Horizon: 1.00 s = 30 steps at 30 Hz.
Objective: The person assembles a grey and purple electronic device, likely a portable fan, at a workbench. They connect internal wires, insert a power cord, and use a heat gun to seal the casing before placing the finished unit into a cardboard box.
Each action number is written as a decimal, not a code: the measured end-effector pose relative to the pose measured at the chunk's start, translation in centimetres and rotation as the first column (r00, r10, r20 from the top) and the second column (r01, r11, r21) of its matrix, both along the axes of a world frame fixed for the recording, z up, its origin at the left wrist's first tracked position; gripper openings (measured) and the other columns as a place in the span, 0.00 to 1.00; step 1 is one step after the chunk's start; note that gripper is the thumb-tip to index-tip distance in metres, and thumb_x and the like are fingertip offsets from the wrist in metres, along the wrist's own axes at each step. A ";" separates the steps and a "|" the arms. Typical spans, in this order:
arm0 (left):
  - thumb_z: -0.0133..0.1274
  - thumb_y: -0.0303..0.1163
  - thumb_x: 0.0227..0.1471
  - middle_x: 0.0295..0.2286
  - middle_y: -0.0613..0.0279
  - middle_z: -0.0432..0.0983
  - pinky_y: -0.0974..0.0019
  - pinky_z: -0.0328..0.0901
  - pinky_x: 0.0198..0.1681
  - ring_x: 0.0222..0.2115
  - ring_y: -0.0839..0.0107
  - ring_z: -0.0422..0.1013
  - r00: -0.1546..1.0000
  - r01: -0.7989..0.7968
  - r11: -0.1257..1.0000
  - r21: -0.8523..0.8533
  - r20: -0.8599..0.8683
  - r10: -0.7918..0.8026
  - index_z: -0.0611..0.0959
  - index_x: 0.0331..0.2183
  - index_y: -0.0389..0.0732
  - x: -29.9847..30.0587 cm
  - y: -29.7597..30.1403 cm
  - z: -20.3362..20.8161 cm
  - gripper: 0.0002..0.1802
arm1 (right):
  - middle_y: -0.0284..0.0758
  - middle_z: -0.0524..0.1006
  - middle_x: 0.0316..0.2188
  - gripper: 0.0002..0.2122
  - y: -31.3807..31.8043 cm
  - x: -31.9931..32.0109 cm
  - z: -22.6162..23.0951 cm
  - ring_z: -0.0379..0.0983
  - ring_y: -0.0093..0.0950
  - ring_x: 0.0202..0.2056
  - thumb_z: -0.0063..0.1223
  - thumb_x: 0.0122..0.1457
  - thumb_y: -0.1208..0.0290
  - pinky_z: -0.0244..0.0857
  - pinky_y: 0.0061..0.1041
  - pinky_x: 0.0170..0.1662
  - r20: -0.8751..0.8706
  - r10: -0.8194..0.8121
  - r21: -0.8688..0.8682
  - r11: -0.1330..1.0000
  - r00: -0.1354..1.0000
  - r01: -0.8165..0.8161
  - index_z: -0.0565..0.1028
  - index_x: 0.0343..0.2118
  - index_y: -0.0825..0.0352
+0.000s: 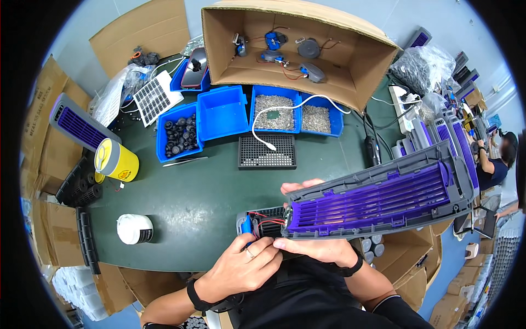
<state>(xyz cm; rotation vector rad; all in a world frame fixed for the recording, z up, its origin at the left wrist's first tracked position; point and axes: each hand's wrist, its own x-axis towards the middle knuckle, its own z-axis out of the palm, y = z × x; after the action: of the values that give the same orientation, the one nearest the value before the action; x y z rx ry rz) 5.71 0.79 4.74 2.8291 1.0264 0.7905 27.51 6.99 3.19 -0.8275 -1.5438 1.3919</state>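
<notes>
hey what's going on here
A person at a green worktable has a long gray-and-purple panel in their right hand, raised at a slant with its ribbed inner side showing. The left hand has its fingers at a small open gray housing, by a blue part. Red wires run from the housing toward the panel's near end, so the two pieces are apart at this moment.

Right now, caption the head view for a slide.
Right hand holds a purple-slatted housing over a green table; left hand near red wires.
</notes>
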 end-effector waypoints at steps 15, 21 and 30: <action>0.64 0.22 0.59 0.37 0.57 0.86 0.69 0.75 0.45 0.39 0.74 0.80 0.367 0.503 0.294 -0.813 0.509 0.779 0.88 0.42 0.32 -2.9 3.9 3.3 0.08 | 0.46 0.70 0.62 0.51 -0.5 -0.7 -0.4 0.67 0.39 0.65 0.82 0.44 0.72 0.65 0.43 0.67 -0.255 0.158 -0.120 0.974 0.954 -0.194 0.53 0.67 0.66; 0.64 0.20 0.58 0.37 0.55 0.86 0.64 0.75 0.47 0.38 0.71 0.81 0.479 0.463 0.193 -0.865 0.428 0.766 0.88 0.40 0.31 -3.9 4.1 4.3 0.07 | 0.49 0.69 0.64 0.50 -0.5 -1.0 -0.6 0.65 0.41 0.67 0.80 0.45 0.75 0.62 0.44 0.69 -0.463 0.167 -0.223 0.929 0.871 -0.297 0.54 0.67 0.66; 0.68 0.19 0.52 0.34 0.59 0.86 0.69 0.74 0.46 0.38 0.75 0.80 0.686 0.110 0.433 -0.895 0.384 0.619 0.86 0.35 0.34 -2.2 3.9 3.8 0.07 | 0.41 0.70 0.64 0.46 -0.7 -0.7 -0.5 0.63 0.36 0.66 0.82 0.44 0.65 0.57 0.42 0.69 -0.361 0.210 -0.252 0.916 0.909 -0.312 0.66 0.66 0.66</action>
<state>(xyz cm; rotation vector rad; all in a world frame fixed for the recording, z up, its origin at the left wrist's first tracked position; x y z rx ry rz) 3.56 4.72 8.55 1.2851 1.2473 0.8467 26.78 6.31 2.71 -0.5357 -1.2302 1.8982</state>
